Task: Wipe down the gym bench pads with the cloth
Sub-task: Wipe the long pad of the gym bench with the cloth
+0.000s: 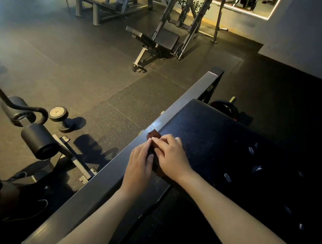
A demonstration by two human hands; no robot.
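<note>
Right hand (170,155) palm-down on cloth (152,134).

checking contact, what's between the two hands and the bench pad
The brown cloth: the left hand and right hand both rest on it at the edge of the bench pad, beside the frame rail. Seen in the head view.

A single wide-angle camera sits on the person's head, looking forward and steeply down. Both forearms enter from the bottom edge. The left hand (139,162) and right hand (171,154) meet close beneath the lens, just below centre. The bench pad (223,139) fills the 4 o'clock quarter, and the rubber floor (102,68) spreads toward 10 o'clock. A gym machine (163,40) stands far off near 12 o'clock.
</note>
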